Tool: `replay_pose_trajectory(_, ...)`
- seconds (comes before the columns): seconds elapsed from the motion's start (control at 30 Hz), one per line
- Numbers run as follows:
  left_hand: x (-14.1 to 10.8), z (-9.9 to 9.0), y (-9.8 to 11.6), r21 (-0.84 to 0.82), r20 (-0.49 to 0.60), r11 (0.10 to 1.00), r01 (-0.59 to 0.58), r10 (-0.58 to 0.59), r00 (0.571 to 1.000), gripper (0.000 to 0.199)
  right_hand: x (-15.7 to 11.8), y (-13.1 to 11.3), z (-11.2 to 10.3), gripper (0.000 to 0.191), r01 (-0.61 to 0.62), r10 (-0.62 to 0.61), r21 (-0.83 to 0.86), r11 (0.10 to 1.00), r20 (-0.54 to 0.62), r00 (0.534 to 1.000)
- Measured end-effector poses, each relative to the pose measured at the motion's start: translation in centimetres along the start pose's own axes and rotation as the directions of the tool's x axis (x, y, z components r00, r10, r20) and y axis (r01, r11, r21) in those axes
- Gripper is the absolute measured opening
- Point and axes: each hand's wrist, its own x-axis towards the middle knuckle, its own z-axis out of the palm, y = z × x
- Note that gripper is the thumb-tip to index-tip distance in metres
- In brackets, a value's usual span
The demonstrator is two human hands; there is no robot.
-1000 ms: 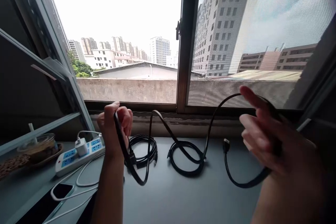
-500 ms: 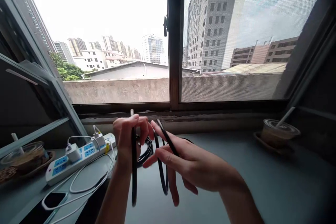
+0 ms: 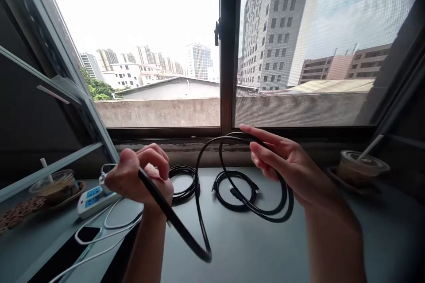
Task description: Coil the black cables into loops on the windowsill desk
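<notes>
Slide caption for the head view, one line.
Left hand and right hand holding a looping black cable above a desk where two coiled black cables lie.

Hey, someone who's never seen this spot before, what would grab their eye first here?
Probably the big bright window across the upper part, with buildings outside. Next would be the black cable looping between the left hand and right hand in the foreground. On the desk below lie two black coils, with a white power strip toward the left.
</notes>
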Motion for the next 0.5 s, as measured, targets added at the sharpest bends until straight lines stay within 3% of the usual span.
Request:
replay_pose_trajectory(0.1, 0.2, 0.3, 0.3, -0.12, -0.029, 0.987, -0.107, 0.105, 0.994, 0.039, -0.2, -0.1, -0.2, 0.054, -0.006, 0.005, -0.006, 1.0, -0.042, 0.999)
replay_pose_trajectory(0.17, 0.1, 0.6, 0.2, -0.148, 0.08, 0.988, -0.042, 0.054, 0.995, 0.046, -0.3, -0.2, 0.0, 0.053, -0.014, 0.014, -0.008, 1.0, -0.044, 0.999)
replay_pose_trajectory(0.23, -0.2, 0.7, 0.3, -0.119, 0.245, 0.992, 0.033, -0.003, 0.969, 0.056, -0.4, -0.3, 0.4, 0.053, -0.017, 0.016, -0.02, 1.0, -0.03, 0.999)
replay_pose_trajectory(0.33, -0.7, 0.7, 0.6, 0.063, 0.488, 0.993, 0.099, -0.117, 0.865, 0.063, -0.7, -0.5, 1.0, 0.056, 0.029, -0.028, -0.067, 0.997, 0.024, 0.999)
replay_pose_trajectory(0.5, -1.3, 0.5, 1.0, 0.331, 0.718, 0.94, 0.087, -0.31, 0.623, 0.064, -1.4, -0.5, 2.1, 0.065, 0.126, -0.115, -0.199, 0.972, 0.064, 0.991)
